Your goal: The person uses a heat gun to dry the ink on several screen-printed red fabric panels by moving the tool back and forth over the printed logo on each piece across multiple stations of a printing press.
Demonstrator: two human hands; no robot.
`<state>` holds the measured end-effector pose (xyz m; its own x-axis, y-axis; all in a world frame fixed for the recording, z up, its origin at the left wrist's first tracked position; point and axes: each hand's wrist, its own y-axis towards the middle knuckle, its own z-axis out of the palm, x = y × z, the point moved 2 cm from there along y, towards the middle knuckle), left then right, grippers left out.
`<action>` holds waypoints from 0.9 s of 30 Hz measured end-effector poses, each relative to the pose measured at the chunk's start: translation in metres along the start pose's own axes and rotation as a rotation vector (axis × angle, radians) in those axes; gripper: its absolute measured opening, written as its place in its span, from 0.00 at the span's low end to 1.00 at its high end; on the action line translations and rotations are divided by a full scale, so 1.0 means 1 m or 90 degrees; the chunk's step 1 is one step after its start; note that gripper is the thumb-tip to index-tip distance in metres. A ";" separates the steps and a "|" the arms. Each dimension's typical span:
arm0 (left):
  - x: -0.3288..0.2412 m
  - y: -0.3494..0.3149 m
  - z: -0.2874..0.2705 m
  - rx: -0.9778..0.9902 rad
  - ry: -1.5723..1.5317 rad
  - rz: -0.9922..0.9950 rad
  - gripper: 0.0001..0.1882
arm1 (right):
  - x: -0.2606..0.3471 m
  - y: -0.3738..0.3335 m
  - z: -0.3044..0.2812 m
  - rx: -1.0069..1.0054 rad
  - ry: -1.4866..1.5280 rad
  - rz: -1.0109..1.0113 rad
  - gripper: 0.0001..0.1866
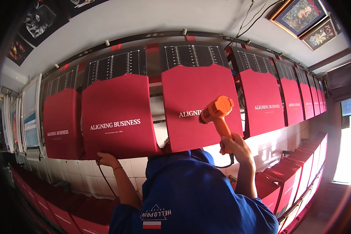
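Red card folders are hanging in a long row along the wall rail, and the one in the middle [199, 109] is taking the heat: the right hand [234, 146] is wrapped tight around the grip of an orange heat gun [217, 112], its nozzle pointing at the printed face of that folder from close in. The left hand [106, 159] is reaching up to the lower edge of the neighbouring red folder [117, 117], fingers curled against it, with a black cord [105, 181] trailing down beside the wrist; whether the hand is pinching the folder or only steadying it is not clear.

The main risk, as I judge it, is the nozzle lingering on one spot. The coated card could be scorching, blistering or warping, and the white lettering could be dulling. Because the gun is sitting so near the surface, a small wobble of the wrist could be bringing the hot tip into contact and marking the folder.

The cord is another worry: it is hanging by the left forearm and could be snagging on the stacked red folders [288, 179] below, tugging the gun off line. The folders look lightly hung, so a pull at the lower edge could be unhooking one from the rail [206, 35].
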<state>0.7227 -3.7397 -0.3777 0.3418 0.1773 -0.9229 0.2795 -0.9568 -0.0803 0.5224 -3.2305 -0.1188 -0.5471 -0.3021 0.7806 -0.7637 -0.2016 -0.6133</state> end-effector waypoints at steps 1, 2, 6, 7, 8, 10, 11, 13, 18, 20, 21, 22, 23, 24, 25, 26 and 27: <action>-0.001 -0.002 0.002 -0.001 0.006 0.006 0.32 | -0.003 0.001 -0.005 -0.001 0.015 -0.004 0.16; 0.001 0.002 0.001 -0.005 0.014 0.012 0.33 | -0.005 0.001 -0.009 -0.015 0.016 -0.004 0.16; 0.010 0.008 0.001 -0.015 0.014 0.009 0.33 | -0.007 -0.003 -0.028 -0.098 0.021 -0.005 0.17; 0.012 0.008 0.001 -0.014 0.021 -0.002 0.33 | -0.007 -0.005 -0.033 -0.125 0.022 -0.006 0.17; 0.010 0.008 0.001 -0.012 0.027 -0.012 0.33 | -0.010 -0.004 -0.037 -0.132 0.030 -0.010 0.17; 0.008 0.006 0.001 0.003 0.014 -0.035 0.33 | -0.013 -0.005 -0.043 -0.132 0.053 -0.007 0.17; 0.007 0.007 0.001 0.016 -0.004 -0.045 0.33 | -0.011 -0.006 -0.044 -0.129 0.065 -0.004 0.17; 0.007 0.007 -0.004 0.060 -0.023 -0.054 0.33 | -0.007 -0.007 -0.040 -0.092 0.084 0.008 0.17; 0.002 0.022 -0.020 0.076 0.035 -0.008 0.30 | -0.006 0.002 -0.008 0.006 0.096 0.014 0.16; 0.002 0.045 -0.031 0.066 0.030 -0.026 0.31 | -0.003 0.005 0.018 0.055 0.097 0.005 0.17; 0.012 0.074 -0.048 0.073 0.020 -0.036 0.32 | 0.002 0.006 0.032 0.087 0.059 0.003 0.17; 0.019 0.094 -0.057 0.085 0.010 -0.049 0.33 | 0.009 0.009 0.047 0.129 0.047 0.005 0.17; 0.019 0.102 -0.058 0.061 -0.020 -0.049 0.33 | 0.013 0.012 0.063 0.164 0.035 0.005 0.17; 0.011 0.109 -0.051 0.047 -0.052 -0.046 0.34 | 0.016 0.014 0.080 0.178 0.069 0.007 0.17; 0.002 0.117 -0.044 0.033 -0.083 -0.042 0.34 | 0.021 0.017 0.096 0.189 0.043 -0.003 0.17; -0.008 0.125 -0.041 0.011 -0.066 -0.042 0.37 | 0.024 0.023 0.112 0.215 0.021 -0.016 0.17; -0.014 0.136 -0.038 -0.008 -0.069 -0.065 0.36 | 0.027 0.029 0.128 0.240 -0.002 -0.027 0.16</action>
<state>0.7901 -3.8634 -0.3608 0.2128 0.2465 -0.9455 0.3187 -0.9323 -0.1713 0.5296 -3.3641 -0.1308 -0.5161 -0.2885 0.8065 -0.6059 -0.5425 -0.5818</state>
